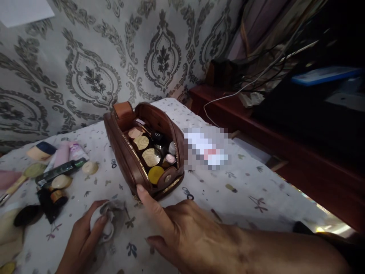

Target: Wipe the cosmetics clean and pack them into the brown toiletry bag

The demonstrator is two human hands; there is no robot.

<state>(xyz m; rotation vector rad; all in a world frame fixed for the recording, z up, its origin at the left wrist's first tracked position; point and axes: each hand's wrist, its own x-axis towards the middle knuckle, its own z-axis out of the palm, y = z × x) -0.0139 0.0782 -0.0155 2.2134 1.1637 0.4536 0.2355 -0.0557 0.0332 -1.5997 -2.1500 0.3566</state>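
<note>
Brn zip bag (125,161), open w/ cosmetics (151,157) inside, lies just ahead-L of your R hand (188,228), long axis running away & slightly L, index outstretched at near corner (contact unclear), thumb apart; your L hand (82,232), farther off, pinches crumpled wipe (112,209).

No legible lettering, labels or numbers.
</note>
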